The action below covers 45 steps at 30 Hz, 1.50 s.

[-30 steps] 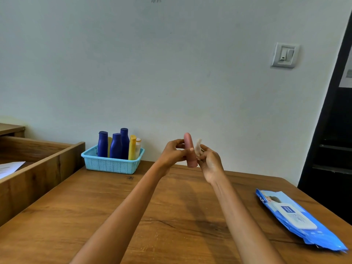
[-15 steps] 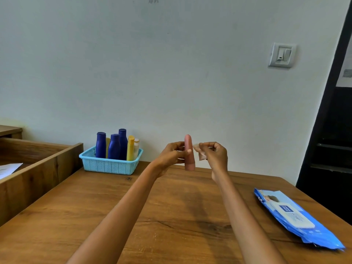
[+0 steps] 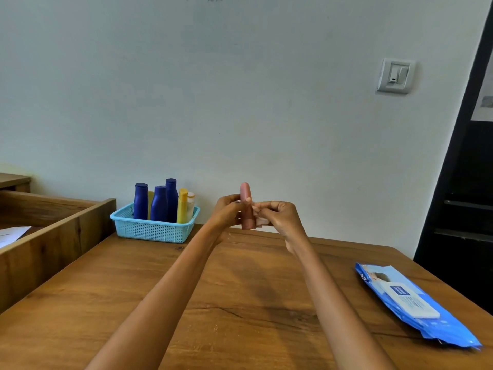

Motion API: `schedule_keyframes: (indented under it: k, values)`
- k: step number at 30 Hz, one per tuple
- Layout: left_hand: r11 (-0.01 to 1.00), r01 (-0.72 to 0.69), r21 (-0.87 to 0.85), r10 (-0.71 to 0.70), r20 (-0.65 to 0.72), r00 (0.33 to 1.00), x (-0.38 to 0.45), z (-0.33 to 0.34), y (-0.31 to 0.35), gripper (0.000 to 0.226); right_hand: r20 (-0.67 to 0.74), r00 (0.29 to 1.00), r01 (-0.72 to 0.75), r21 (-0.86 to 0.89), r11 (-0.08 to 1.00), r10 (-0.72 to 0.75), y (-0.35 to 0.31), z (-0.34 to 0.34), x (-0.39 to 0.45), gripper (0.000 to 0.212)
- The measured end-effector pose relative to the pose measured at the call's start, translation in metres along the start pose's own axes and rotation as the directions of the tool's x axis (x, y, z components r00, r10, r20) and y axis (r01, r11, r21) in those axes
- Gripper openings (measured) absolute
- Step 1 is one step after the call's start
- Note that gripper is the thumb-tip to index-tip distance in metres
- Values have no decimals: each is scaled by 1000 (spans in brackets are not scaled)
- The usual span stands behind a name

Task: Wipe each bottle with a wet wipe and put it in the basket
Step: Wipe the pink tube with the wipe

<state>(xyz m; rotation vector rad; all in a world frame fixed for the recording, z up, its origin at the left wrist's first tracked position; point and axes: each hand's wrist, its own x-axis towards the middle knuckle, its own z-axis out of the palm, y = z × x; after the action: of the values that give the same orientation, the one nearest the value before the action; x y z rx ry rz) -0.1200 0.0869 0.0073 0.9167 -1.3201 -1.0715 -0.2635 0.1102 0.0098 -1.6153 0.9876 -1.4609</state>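
Head view. My left hand [image 3: 226, 212] curls round a pink bottle [image 3: 246, 206], upright, held in the air above the table [image 3: 240, 303], well right of the basket [image 3: 154, 228]. My right hand [image 3: 280, 216] pinches a wipe [image 3: 262, 222], bunched small and pale, against the bottle's right side, low on the body. Only a scrap of wipe shows between the fingers.

Handling, as I judge it: the bottle looks light and stiff, a slim plastic tube with a rounded top. Once damp it is probably slick (the wipe will leave a film), so the hold belongs at mid-body, fingers wrapped, not at the tapered cap. The wipe is soft and limp; it needs folding over the fingertips to stay put.

Looks: dull rose-pink, matte, no label I can read from here, flat base, narrow enough that the left fingers nearly close round it.

The basket is pale blue mesh, by the wall, already holding three dark blue bottles [image 3: 160, 202], a yellow one [image 3: 182, 205] and a small pale one. The wipe pack [image 3: 410, 303] lies flat on the table's right edge.
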Motion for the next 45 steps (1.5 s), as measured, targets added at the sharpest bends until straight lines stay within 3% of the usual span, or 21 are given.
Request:
schedule_keyframes:
  k: [2, 4, 7, 9, 13, 17, 19, 22, 26, 30, 36, 42, 45]
  values:
    - [999, 36, -28, -36, -18, 999, 2, -1, -1, 50, -19, 1000, -18, -97, 995, 16, 0, -2, -1, 5]
    - [997, 72, -7, -72, 10, 997, 2, 1, -1, 52, -159, 987, 16, -129, 991, -36, 0, -5, 1, 6]
    - [992, 115, 55, -120, 92, 989, 1, 8, 0, 51, -289, 947, 109, -136, 985, -144, -4, -9, 6, 28]
    - [991, 121, 63, -129, 140, 982, 0, 12, 0, 48, -230, 954, 147, -193, 970, -190, -4, -9, 7, 38]
    - [991, 134, -31, -129, 126, 984, 0, 13, -1, 38, -94, 964, 211, -303, 929, -250, 2, -4, 7, 28]
    - [961, 164, -222, -147, 88, 985, 0, 10, 1, 32, -95, 953, 260, -225, 939, -287, 10, -3, 4, 23]
    - [940, 186, -285, -173, 69, 983, -1, 10, 4, 38, -99, 963, 232, -176, 957, -252, 14, -5, 4, 18]
    - [913, 218, -344, -224, 23, 974, -2, 10, 6, 37, -84, 982, 154, -188, 970, -172, 18, -12, 3, 27]
    - [913, 279, -298, -266, 83, 960, -6, 13, 9, 38, -191, 965, 146, -170, 975, -178, 17, -14, 4, 10]
    - [926, 329, -187, -300, 170, 939, -10, 24, 4, 41, -237, 960, 130, -106, 986, -152, 15, -7, 5, 28]
    - [907, 302, -294, -306, 34, 951, -6, 17, 3, 42, -119, 988, 81, -161, 984, -101, 15, -2, 1, 18]
    - [865, 251, -433, -335, -128, 933, -3, 9, 4, 52, -68, 989, 101, -347, 932, -133, 15, -2, -2, 17]
    - [852, 184, -490, -312, -193, 931, -2, 5, 3, 54, -180, 981, 20, -289, 957, -75, 17, -3, -3, 21]
